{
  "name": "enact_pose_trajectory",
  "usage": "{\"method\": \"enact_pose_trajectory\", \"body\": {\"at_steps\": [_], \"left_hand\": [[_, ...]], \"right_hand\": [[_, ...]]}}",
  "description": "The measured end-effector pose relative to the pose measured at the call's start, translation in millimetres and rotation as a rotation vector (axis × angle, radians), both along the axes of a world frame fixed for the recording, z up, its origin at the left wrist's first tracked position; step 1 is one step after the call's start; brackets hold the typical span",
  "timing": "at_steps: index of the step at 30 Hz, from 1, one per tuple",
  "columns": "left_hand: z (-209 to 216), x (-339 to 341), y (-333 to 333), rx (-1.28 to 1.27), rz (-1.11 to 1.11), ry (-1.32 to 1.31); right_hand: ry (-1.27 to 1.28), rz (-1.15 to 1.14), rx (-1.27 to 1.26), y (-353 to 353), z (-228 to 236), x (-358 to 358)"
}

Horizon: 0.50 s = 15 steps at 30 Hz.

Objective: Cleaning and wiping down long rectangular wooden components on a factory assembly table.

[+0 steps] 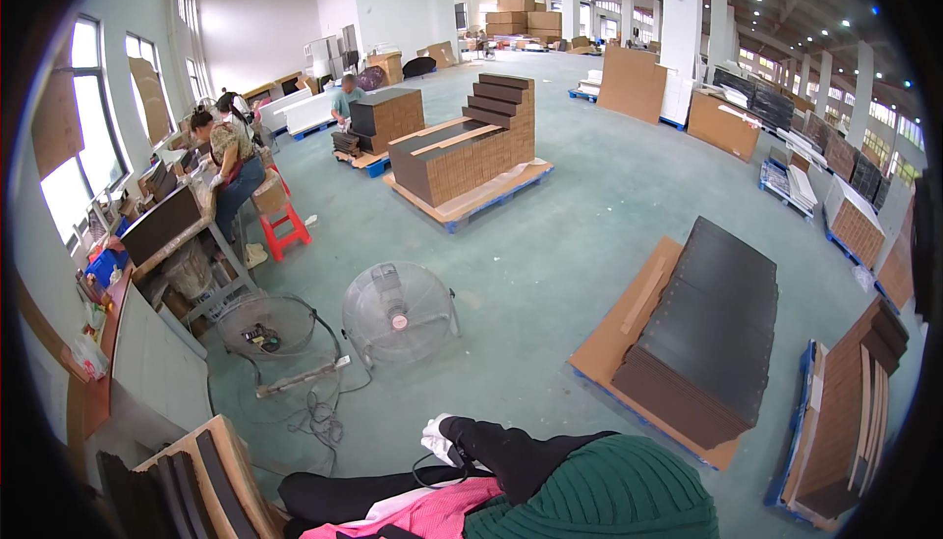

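Green floor (pixel 550 313) spreads beyond. A black cord (pixel 415 471) loops beside the gloved right hand (pixel 440 439), whose grip I cannot tell; left hand unseen.

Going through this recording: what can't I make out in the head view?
In the head view:
Gloved hand: too small to read its grip; the black sleeve covers part.
Other hand: not visible.
Pink cloth: cut off by the lower edge.
Dark boards: also cut off there.
Nearest co-worker: hands too small to read.
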State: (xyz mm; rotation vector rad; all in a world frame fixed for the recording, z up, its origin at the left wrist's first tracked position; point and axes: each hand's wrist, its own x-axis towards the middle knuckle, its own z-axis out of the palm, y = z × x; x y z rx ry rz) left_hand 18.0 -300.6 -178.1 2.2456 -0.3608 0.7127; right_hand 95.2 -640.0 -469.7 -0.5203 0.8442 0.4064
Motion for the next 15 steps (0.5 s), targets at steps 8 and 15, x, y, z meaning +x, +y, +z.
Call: {"method": "enact_pose_trajectory", "body": {"at_steps": [8,15], "left_hand": [[-34,3,42,0.013,0.142,-0.048],[-71,18,70,0.044,0.232,-0.088]], "right_hand": [[-0.473,1.098,-1.451,10,45,23],[-0.942,0.742,-2.185,71,191,115]]}}
